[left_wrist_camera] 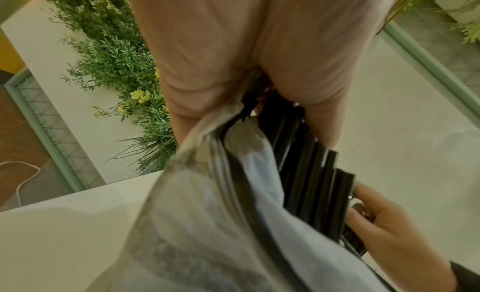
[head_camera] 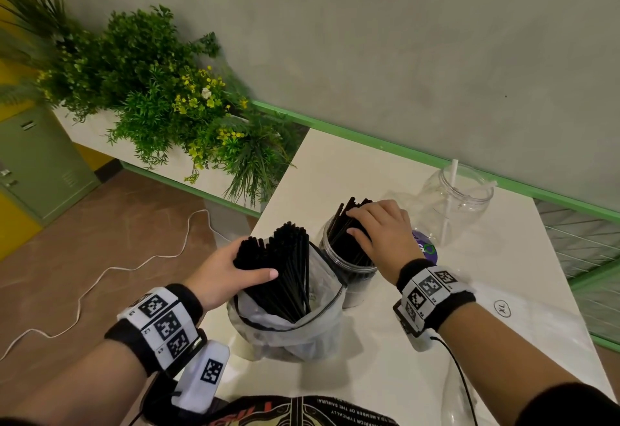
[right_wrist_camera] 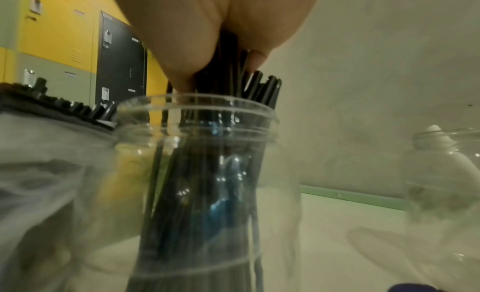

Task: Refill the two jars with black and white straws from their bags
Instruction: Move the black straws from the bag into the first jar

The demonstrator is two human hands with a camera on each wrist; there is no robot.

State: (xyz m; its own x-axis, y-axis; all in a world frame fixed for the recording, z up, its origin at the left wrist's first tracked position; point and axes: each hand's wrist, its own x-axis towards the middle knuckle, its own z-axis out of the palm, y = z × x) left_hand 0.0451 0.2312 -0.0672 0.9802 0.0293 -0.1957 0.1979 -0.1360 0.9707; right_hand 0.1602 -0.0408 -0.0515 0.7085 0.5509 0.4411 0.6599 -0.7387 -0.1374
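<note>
My left hand (head_camera: 255,259) grips a bundle of black straws (head_camera: 285,271) that stands in a clear plastic bag (head_camera: 295,328) at the table's near left corner. In the left wrist view my palm (left_wrist_camera: 246,49) wraps the straws (left_wrist_camera: 311,173) above the bag (left_wrist_camera: 207,193). My right hand (head_camera: 355,222) grips the tops of black straws (head_camera: 342,224) standing in a clear jar (head_camera: 349,271) just right of the bag. From the right wrist, my fingers (right_wrist_camera: 187,49) pinch these straws (right_wrist_camera: 197,193) above the jar's rim (right_wrist_camera: 197,103). A second clear jar (head_camera: 456,197) behind holds a couple of white straws (head_camera: 449,204).
A purple lid (head_camera: 427,248) lies between the two jars. A flat pale bag marked XL (head_camera: 503,308) lies right of my right wrist. The white table (head_camera: 335,164) ends at a green-trimmed wall. Plants (head_camera: 161,90) fill a planter to the left; a white cable (head_camera: 100,274) trails on the floor.
</note>
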